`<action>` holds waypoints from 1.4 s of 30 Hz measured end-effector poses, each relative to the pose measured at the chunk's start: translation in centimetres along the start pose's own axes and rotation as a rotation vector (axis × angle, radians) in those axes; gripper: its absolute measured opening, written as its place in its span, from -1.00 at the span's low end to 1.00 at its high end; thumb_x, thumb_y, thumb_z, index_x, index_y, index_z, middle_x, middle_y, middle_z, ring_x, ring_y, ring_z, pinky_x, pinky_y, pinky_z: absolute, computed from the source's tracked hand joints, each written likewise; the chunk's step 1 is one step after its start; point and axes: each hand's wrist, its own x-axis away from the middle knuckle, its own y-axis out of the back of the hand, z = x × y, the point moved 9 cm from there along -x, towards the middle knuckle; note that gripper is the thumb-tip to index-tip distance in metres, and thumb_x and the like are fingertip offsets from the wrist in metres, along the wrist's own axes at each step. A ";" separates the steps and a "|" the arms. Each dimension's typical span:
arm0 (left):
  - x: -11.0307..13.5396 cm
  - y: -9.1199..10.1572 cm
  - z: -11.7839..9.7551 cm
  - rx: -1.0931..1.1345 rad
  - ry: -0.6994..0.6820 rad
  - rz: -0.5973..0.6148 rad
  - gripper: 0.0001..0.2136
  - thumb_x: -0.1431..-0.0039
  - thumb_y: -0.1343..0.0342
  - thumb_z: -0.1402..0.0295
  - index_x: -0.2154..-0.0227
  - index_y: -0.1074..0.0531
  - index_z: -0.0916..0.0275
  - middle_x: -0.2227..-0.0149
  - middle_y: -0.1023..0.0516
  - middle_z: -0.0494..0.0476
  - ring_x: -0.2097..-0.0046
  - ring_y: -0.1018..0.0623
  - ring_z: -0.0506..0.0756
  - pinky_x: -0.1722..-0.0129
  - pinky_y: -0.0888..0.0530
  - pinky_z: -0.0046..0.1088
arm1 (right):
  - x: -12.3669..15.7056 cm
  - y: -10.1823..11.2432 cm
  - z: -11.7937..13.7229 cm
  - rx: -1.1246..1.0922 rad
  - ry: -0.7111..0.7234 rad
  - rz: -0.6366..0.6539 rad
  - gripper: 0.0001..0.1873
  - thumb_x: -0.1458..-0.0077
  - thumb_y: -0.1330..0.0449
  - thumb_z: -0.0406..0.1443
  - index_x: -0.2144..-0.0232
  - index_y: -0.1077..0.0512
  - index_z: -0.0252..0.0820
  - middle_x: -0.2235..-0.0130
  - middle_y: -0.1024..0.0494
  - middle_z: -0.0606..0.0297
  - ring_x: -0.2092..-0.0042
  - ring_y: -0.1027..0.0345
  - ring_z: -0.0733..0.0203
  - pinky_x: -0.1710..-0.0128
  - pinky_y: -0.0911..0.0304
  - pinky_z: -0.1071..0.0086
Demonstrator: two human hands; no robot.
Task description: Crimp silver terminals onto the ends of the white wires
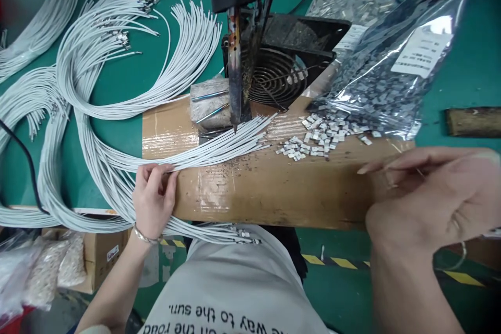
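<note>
My left hand [154,195] pinches the lower edge of a fanned bundle of white wires [219,151] lying across a tape-covered cardboard sheet [274,193]. The free wire ends point right, under the tip of a soldering iron [235,73] that hangs tip-down from a stand. Raised over the cardboard's right end is my right hand [434,198], its fingers stretched leftward and apart, with no object clearly visible in them. A loose pile of small white-and-metal terminals [321,135] lies between the wire ends and my right hand.
A black fan with a round grille [277,75] stands behind the iron, beside a pale block [207,104]. Clear bags of small parts [376,78] lie at the back right. More white wire bundles [97,62] cover the green table's left side. A dark bar [473,121] lies far right.
</note>
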 end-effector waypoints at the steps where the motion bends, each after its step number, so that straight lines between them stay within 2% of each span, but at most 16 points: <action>1: -0.4 0.0 0.3 -0.005 -0.028 -0.009 -0.92 -0.30 -0.28 0.48 0.18 -0.58 0.23 0.34 -0.44 0.06 0.28 -0.53 0.09 0.29 -0.49 -0.41 | 0.0 0.3 -0.5 -0.102 -0.025 -0.037 -0.40 -0.35 -0.01 0.16 0.59 -0.29 -0.04 0.58 -0.25 0.36 0.60 -0.24 0.20 0.55 -0.23 0.23; 4: -0.9 0.5 0.1 -0.022 -0.210 -0.026 -0.90 -0.29 -0.29 0.51 0.19 -0.59 0.21 0.18 -0.53 0.19 0.20 -0.58 0.13 0.22 -0.52 -0.36 | 0.1 0.6 -1.8 -0.331 -0.110 -0.061 -0.39 -0.19 -0.25 0.19 0.62 -0.37 -0.12 0.57 -0.36 0.35 0.62 -0.24 0.25 0.61 -0.28 0.25; 6: -0.7 1.2 -0.4 -0.042 -0.331 -0.047 -0.83 -0.25 -0.30 0.56 0.17 -0.59 0.18 0.13 -0.58 0.22 0.22 -0.58 0.13 0.17 -0.52 -0.29 | 0.3 0.4 -1.9 -0.336 -0.139 -0.015 -0.39 -0.23 -0.23 0.18 0.58 -0.44 -0.15 0.57 -0.41 0.33 0.62 -0.27 0.25 0.64 -0.28 0.28; 8: -0.6 2.0 -0.4 0.003 -0.364 -0.064 -0.78 -0.20 -0.31 0.59 0.18 -0.58 0.14 0.10 -0.61 0.22 0.22 -0.60 0.15 0.16 -0.52 -0.25 | 0.5 0.3 -1.7 -0.308 -0.162 0.023 -0.40 -0.31 -0.17 0.14 0.55 -0.48 -0.16 0.56 -0.45 0.30 0.60 -0.32 0.23 0.63 -0.30 0.30; 10: -0.7 2.3 0.1 0.103 -0.304 -0.028 -0.78 -0.17 -0.32 0.59 0.20 -0.56 0.14 0.10 -0.62 0.23 0.16 -0.63 0.19 0.14 -0.54 -0.23 | 0.5 0.0 -1.3 -0.252 -0.179 0.072 -0.47 -0.35 -0.17 0.05 0.52 -0.54 -0.16 0.53 -0.51 0.26 0.55 -0.38 0.22 0.57 -0.35 0.31; 12: -1.0 1.9 0.4 0.249 -0.206 0.083 -0.79 -0.17 -0.30 0.57 0.21 -0.51 0.16 0.18 -0.63 0.20 0.15 -0.65 0.21 0.15 -0.57 -0.24 | 0.5 -0.4 -1.0 -0.165 -0.190 0.136 -0.64 -0.31 -0.26 -0.10 0.46 -0.62 -0.16 0.48 -0.58 0.23 0.51 -0.41 0.21 0.51 -0.37 0.31; 14: -1.1 1.0 -0.4 0.363 -0.162 0.229 -0.83 -0.20 -0.26 0.54 0.22 -0.47 0.15 0.32 -0.62 0.10 0.35 -0.63 0.12 0.34 -0.57 -0.37 | 0.4 -0.8 -1.0 -0.060 -0.193 0.195 -0.82 -0.20 -0.35 -0.21 0.39 -0.67 -0.16 0.45 -0.63 0.24 0.50 -0.41 0.22 0.49 -0.35 0.31; 16: -1.0 0.0 -2.7 0.444 -0.204 0.396 -0.83 -0.23 -0.26 0.51 0.17 -0.47 0.16 0.41 -0.59 -0.01 0.59 -0.45 -0.03 0.60 -0.40 -0.51 | 0.2 -1.2 -1.2 0.040 -0.190 0.240 -0.91 -0.12 -0.40 -0.25 0.35 -0.69 -0.15 0.44 -0.63 0.26 0.48 -0.41 0.22 0.47 -0.35 0.30; 17: -0.7 -0.7 -4.3 0.500 -0.239 0.498 -0.79 -0.25 -0.26 0.51 0.10 -0.48 0.17 0.50 -0.54 -0.08 0.64 -0.39 -0.05 0.64 -0.33 -0.54 | 0.1 -1.4 -1.3 0.084 -0.187 0.262 -0.91 -0.09 -0.42 -0.25 0.34 -0.68 -0.14 0.44 -0.63 0.27 0.47 -0.41 0.22 0.44 -0.36 0.30; 18: -0.6 -1.2 -5.8 0.565 -0.257 0.572 -0.78 -0.27 -0.25 0.52 0.07 -0.48 0.18 0.53 -0.53 -0.11 0.65 -0.37 -0.07 0.65 -0.31 -0.56 | 0.0 -1.7 -1.4 0.119 -0.181 0.285 -0.91 -0.06 -0.43 -0.25 0.35 -0.68 -0.14 0.44 -0.62 0.28 0.46 -0.41 0.22 0.41 -0.37 0.29; 19: -0.5 -1.9 -7.0 0.615 -0.230 0.647 -0.79 -0.29 -0.23 0.51 0.05 -0.48 0.20 0.45 -0.62 -0.05 0.63 -0.38 -0.08 0.63 -0.32 -0.56 | 0.0 -1.8 -1.4 0.146 -0.176 0.305 -0.91 -0.05 -0.43 -0.25 0.36 -0.67 -0.14 0.44 -0.60 0.29 0.46 -0.40 0.23 0.38 -0.38 0.28; 23: -0.2 -4.9 -10.6 0.891 0.012 0.847 -0.91 -0.45 -0.09 0.42 0.14 -0.51 0.23 0.46 -0.58 0.00 0.53 -0.42 -0.05 0.56 -0.31 -0.55 | 0.0 -2.2 -0.7 0.239 -0.078 0.368 -0.96 -0.08 -0.36 -0.28 0.37 -0.63 -0.11 0.41 -0.58 0.33 0.45 -0.40 0.24 0.33 -0.39 0.27; 28: -0.5 -7.4 -10.2 1.155 0.395 0.809 -0.87 -0.41 -0.14 0.36 0.29 -0.49 0.25 0.47 -0.47 0.00 0.50 -0.33 -0.05 0.55 -0.25 -0.53 | 0.6 -2.2 1.3 0.314 0.129 0.393 -0.93 -0.23 -0.31 -0.30 0.23 -0.61 -0.08 0.33 -0.60 0.32 0.42 -0.44 0.23 0.34 -0.42 0.31; 33: -0.5 -8.1 -8.5 1.274 0.577 0.745 -0.84 -0.38 -0.23 0.26 0.28 -0.51 0.24 0.51 -0.38 -0.06 0.54 -0.15 -0.08 0.60 -0.04 -0.51 | 0.7 -2.4 1.5 0.341 0.170 0.356 -0.88 -0.31 -0.25 -0.25 0.27 -0.59 -0.10 0.33 -0.59 0.27 0.39 -0.46 0.20 0.32 -0.41 0.28; 38: -0.5 -7.9 -8.0 1.318 0.648 0.706 -0.79 -0.35 -0.27 0.17 0.27 -0.53 0.22 0.51 -0.38 -0.05 0.54 -0.15 -0.07 0.60 -0.02 -0.49 | 1.2 -1.7 1.0 0.259 0.039 0.278 -0.85 -0.31 -0.27 -0.18 0.22 -0.60 -0.11 0.29 -0.65 0.25 0.38 -0.50 0.16 0.36 -0.44 0.26; 42: -0.7 -7.7 -7.9 1.326 0.666 0.689 -0.78 -0.32 -0.30 0.16 0.28 -0.55 0.22 0.51 -0.39 -0.04 0.54 -0.17 -0.07 0.59 -0.04 -0.50 | 2.5 -1.7 1.1 -0.067 -0.189 0.231 -0.85 -0.28 -0.35 -0.15 0.21 -0.59 -0.09 0.29 -0.69 0.27 0.32 -0.62 0.13 0.27 -0.59 0.21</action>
